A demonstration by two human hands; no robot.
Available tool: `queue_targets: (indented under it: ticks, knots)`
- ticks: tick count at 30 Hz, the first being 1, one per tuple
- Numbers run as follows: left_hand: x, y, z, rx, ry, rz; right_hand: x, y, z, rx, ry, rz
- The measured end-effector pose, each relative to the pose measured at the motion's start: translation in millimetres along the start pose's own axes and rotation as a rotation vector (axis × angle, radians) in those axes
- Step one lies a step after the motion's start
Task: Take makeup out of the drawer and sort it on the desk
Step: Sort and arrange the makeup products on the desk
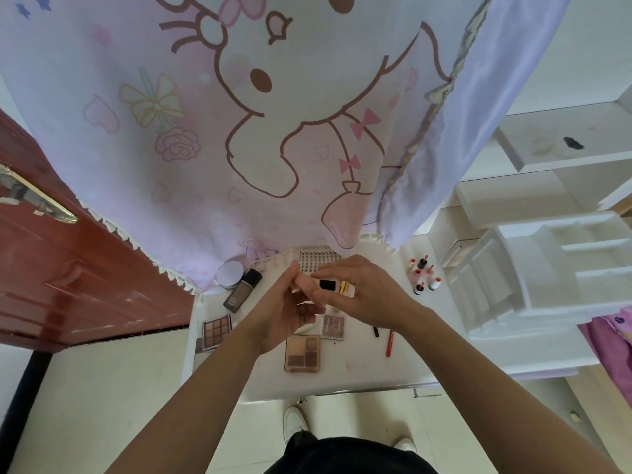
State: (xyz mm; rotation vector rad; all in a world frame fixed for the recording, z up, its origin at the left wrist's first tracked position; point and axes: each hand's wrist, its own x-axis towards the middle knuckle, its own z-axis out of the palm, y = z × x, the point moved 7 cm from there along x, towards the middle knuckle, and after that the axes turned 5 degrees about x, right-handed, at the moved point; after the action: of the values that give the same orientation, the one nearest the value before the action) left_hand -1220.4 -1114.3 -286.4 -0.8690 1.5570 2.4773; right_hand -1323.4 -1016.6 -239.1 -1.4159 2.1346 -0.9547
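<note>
Left hand (285, 314) meets right hand (364, 290) (fingertips (325, 271) touching).

The scene is being recorded by one wide-angle camera worn on the head. It is being pointed forward and steeply down over the counter (359, 367), which is being seen from close above. The floor (102, 388) and the curtain (171, 131) are being taken in at the edges.

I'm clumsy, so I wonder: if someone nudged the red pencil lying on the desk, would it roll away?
Probably: the red pencil looks slim and round and lies flat on the smooth white desk, so a sideways push would likely roll it. It also looks stiff and light, so pinching it up should be easy.
</note>
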Motion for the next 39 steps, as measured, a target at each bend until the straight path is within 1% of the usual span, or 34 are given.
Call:
queue_targets:
  ticks: [4,8,12,16,21,25,31,37,39]
  knots:
    - [4.6,4.9,3.9,-0.005,-0.009,0.005,7.3,-0.1,-4.4,0.008,-0.050,-0.008]
    - [6.7,1.5,7.1,-0.066,-0.037,-0.015,6.8,3.3,-4.2,0.030,-0.041,0.014]
    - [7.7,-14.5,3.0,-0.063,-0.001,-0.069,-2.0,6.8,11.6,-0.026,-0.030,0.040]
    - [6.2,-32.2,2.6,-0.053,-0.017,-0.119,-12.5,14.8,24.3,0.017,-0.054,0.102]
    - [8.8,-55.9,2.3,-0.066,0.022,-0.175,-33.0,25.4,45.5,0.151,0.009,0.222]
    - [4.1,-69.9,2.2,-0.019,0.015,-0.210,-48.9,34.4,66.1,0.200,0.054,0.309]
    - [3.0,-88.3,-10.7,0.038,-0.012,-0.247,-59.0,34.4,91.1,0.183,0.058,0.352]
    - [7.0,-97.1,-16.7,0.019,-0.060,-0.270,-63.0,37.8,88.1,0.165,0.108,0.353]
    - [11.1,-101.6,-17.6,0.013,-0.080,-0.291,-63.0,40.9,84.1,0.188,0.110,0.385]
